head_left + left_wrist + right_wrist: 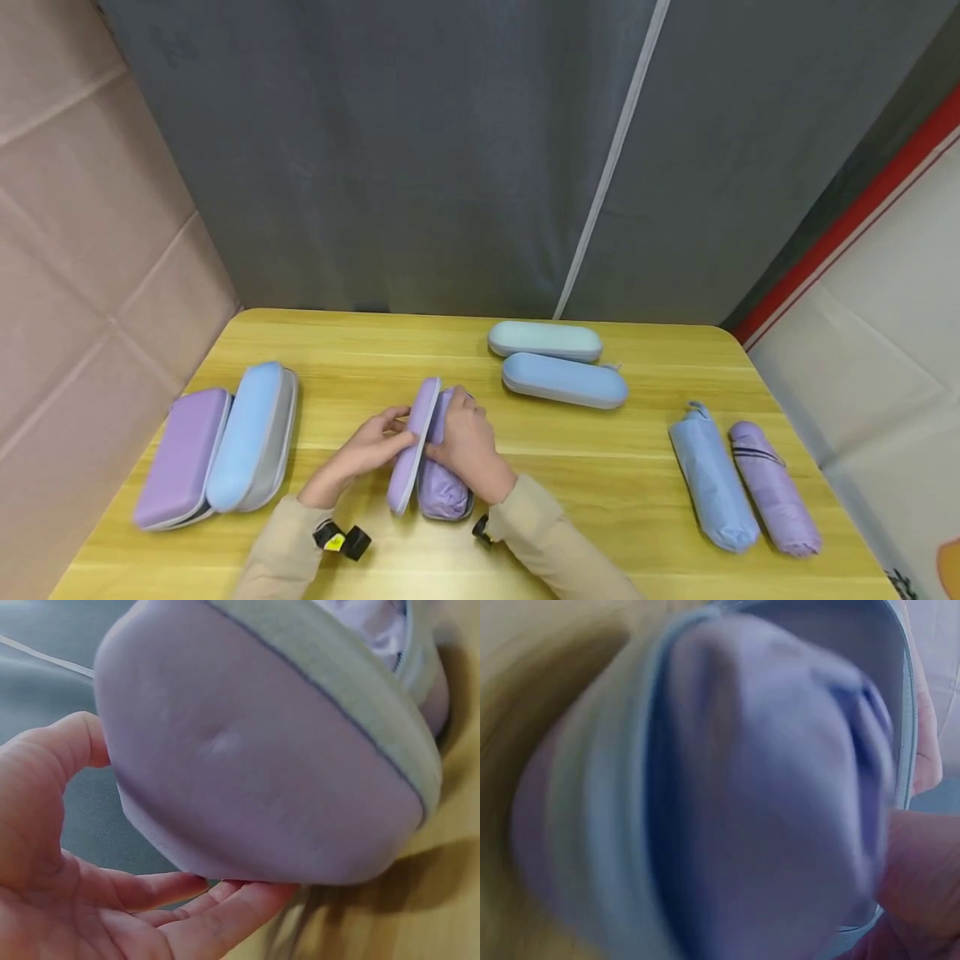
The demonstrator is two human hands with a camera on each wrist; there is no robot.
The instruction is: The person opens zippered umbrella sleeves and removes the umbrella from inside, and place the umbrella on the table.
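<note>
A purple zip case stands open on the table in front of me, its lid [415, 450] raised on the left side. My left hand [375, 444] holds that lid, with the thumb and fingers on its outside in the left wrist view. A folded purple umbrella [444, 493] lies in the other half of the case, its crinkled cloth end [780, 780] bulging above the rim in the right wrist view. My right hand [472, 442] grips the umbrella from above, fingers curled over its far part. The hand hides much of the umbrella.
At the left lie a purple case [183, 454] and a light blue case [243, 446], side by side. A mint case [545, 340] and a blue case [565, 381] lie farther back. At the right are folded umbrellas, one blue [712, 479], one purple [776, 492].
</note>
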